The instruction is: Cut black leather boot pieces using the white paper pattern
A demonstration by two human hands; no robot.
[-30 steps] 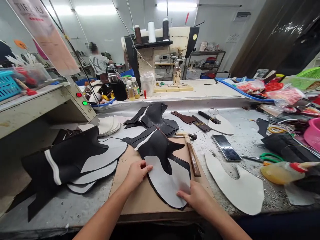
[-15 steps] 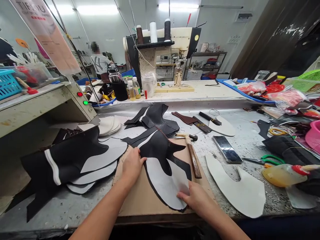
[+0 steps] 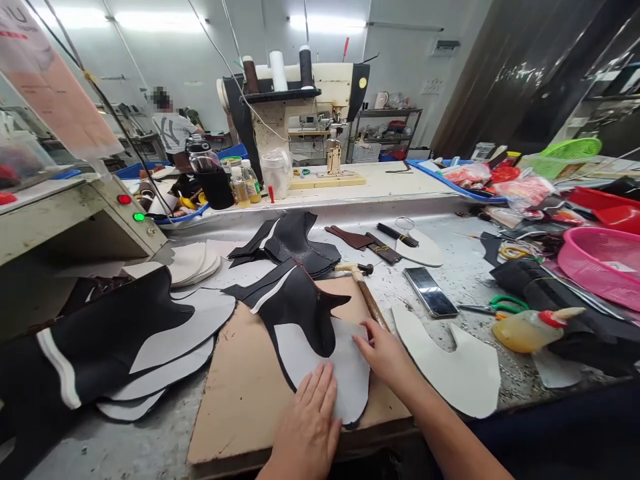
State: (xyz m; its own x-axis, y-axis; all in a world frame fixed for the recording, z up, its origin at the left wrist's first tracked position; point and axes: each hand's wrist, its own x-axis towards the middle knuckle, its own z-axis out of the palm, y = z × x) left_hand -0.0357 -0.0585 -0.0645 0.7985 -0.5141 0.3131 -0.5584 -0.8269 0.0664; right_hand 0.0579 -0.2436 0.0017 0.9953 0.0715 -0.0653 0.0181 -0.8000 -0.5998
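Observation:
A black leather shoe upper piece with a white strip lies on a tan board. A light grey lining piece covers its curved near part. My left hand rests flat on the lining's near left side, fingers stretched out. At the lining's right edge, my right hand has thumb and forefinger bent close together on the material. A hammer lies just beyond that hand, its handle partly hidden. To the left is a stack of similar black pieces with grey linings.
A loose off-white lining piece, a phone, green-handled scissors and a glue bottle lie to the right. More black pieces are behind the board. A sewing machine stands farther back; a person is in the background.
My left hand has moved from the upper's left edge onto the lining's near part. My right hand has shifted up the right edge, and the lifted lining flap now lies flat.

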